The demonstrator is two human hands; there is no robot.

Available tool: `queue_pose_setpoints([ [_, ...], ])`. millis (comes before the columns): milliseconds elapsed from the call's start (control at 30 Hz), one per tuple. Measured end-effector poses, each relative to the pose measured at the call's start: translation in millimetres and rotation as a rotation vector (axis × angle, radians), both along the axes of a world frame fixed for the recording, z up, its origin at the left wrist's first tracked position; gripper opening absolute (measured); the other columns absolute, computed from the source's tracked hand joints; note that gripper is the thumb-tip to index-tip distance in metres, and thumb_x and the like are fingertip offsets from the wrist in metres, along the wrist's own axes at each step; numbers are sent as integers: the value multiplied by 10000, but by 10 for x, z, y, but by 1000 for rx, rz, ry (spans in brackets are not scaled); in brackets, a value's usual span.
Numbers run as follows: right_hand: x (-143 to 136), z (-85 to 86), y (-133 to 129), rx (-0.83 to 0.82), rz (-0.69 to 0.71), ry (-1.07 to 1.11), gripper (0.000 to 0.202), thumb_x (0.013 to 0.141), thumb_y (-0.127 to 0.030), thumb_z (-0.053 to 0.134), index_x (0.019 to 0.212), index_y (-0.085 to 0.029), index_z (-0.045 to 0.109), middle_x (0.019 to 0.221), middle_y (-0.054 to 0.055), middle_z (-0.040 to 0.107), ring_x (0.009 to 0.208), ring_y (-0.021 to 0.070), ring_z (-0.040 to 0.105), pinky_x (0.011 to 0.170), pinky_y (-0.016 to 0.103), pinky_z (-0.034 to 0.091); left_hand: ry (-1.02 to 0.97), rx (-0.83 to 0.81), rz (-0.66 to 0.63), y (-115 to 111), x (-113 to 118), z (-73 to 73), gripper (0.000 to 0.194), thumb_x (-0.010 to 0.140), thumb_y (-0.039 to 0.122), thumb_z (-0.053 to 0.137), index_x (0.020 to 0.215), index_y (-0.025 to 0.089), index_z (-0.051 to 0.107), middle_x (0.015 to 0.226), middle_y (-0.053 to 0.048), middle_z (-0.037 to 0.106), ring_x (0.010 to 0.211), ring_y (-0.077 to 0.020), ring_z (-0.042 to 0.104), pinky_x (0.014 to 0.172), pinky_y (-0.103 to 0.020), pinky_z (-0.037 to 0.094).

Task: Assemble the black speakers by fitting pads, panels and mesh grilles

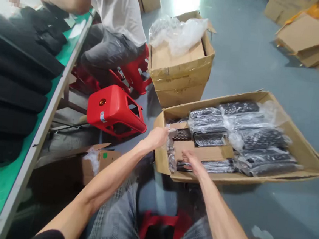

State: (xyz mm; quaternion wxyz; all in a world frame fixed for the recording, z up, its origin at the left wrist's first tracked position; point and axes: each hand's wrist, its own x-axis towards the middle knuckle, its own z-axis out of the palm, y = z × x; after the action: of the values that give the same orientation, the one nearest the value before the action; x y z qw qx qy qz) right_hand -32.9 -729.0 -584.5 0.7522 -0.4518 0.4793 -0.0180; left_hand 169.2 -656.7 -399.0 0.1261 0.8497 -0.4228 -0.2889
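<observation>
A long open carton (256,179) holds black items in clear plastic (264,139), laid in rows. My left hand (158,137) is closed on the edge of a clear plastic wrapper (170,153) at the carton's near left end. Inside the carton, my right hand (191,161) reaches over a flat brown cardboard piece (182,149), its fingers spread and nothing held in them. A wrapped black item (217,166) lies along the carton's front wall, close to that hand.
Behind stands a tall carton (180,80) with plastic film on top. A red stool (109,106) is left of it, beside a green table (15,165) with black rolls. A seated person (119,12) is beyond. More cartons (307,36) are at the upper right.
</observation>
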Motion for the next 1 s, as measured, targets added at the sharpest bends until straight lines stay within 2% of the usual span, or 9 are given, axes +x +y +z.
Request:
queue_pose_setpoints([
  [133, 240, 48, 329, -128, 221, -45, 338, 614, -486, 882, 691, -244, 659, 684, -6, 680, 756, 234, 654, 740, 330, 523, -170, -327, 67, 12, 338, 297, 197, 931, 209, 490, 745, 202, 555, 843, -50, 627, 818, -192, 610, 823, -322, 499],
  [267, 125, 191, 346, -309, 287, -7, 446, 659, -558, 808, 512, -252, 519, 497, -31, 476, 642, 217, 547, 658, 313, 445, -106, -605, 65, 269, 464, 466, 123, 790, 194, 561, 684, 194, 498, 1154, -103, 646, 986, -192, 624, 887, -321, 510],
  [333, -52, 286, 211, -390, 270, 14, 504, 721, -630, 738, 499, -255, 484, 496, -18, 450, 623, 215, 513, 645, 326, 433, 26, -626, 91, 445, 424, 381, 31, 756, 200, 571, 778, 189, 553, 1122, -84, 665, 962, -181, 628, 860, -307, 511],
  [467, -446, 491, -50, -474, 156, 8, 529, 842, -740, 602, 619, -261, 574, 639, 49, 615, 725, 285, 601, 687, 384, 505, 286, -464, 366, 722, 195, -4, 142, 799, 276, 547, 922, 206, 566, 755, 33, 593, 706, -143, 554, 696, -262, 459],
  [600, -663, 592, -84, -200, -251, -210, 403, 890, -688, 654, 993, -304, 723, 1058, 79, 769, 1006, 318, 700, 861, 479, 595, 506, -228, 393, 803, -79, -284, 366, 921, 552, 549, 953, 194, 618, 791, 14, 648, 770, -167, 600, 753, -287, 478],
  [667, -656, 594, -31, -53, -337, -288, 364, 887, -644, 702, 1072, -332, 729, 1146, 66, 770, 1068, 313, 705, 915, 530, 597, 577, -240, 346, 783, -199, -332, 505, 858, 683, 641, 862, 178, 631, 802, -11, 665, 822, -186, 619, 791, -299, 483],
  [733, -580, 578, 27, 23, -308, -317, 363, 887, -640, 711, 1083, -334, 733, 1167, 69, 773, 1099, 320, 706, 927, 557, 596, 681, -338, 334, 736, -291, -344, 598, 796, 762, 695, 775, 170, 616, 763, -23, 648, 813, -192, 618, 782, -301, 482],
  [867, -332, 510, 44, 79, -298, -337, 419, 845, -669, 743, 1094, -332, 726, 1190, 63, 775, 1132, 319, 706, 927, 534, 599, 899, -479, 502, 589, -332, -319, 709, 747, 885, 651, 735, 180, 582, 649, -10, 577, 627, -153, 545, 632, -281, 440],
  [1000, -208, 359, -101, 10, -213, -302, 493, 862, -736, 671, 1124, -322, 728, 1181, 70, 785, 1080, 302, 728, 883, 470, 608, 767, -503, 449, 456, -181, -236, 664, 753, 814, 722, 693, 192, 500, 629, 39, 473, 591, -100, 422, 583, -234, 339],
])
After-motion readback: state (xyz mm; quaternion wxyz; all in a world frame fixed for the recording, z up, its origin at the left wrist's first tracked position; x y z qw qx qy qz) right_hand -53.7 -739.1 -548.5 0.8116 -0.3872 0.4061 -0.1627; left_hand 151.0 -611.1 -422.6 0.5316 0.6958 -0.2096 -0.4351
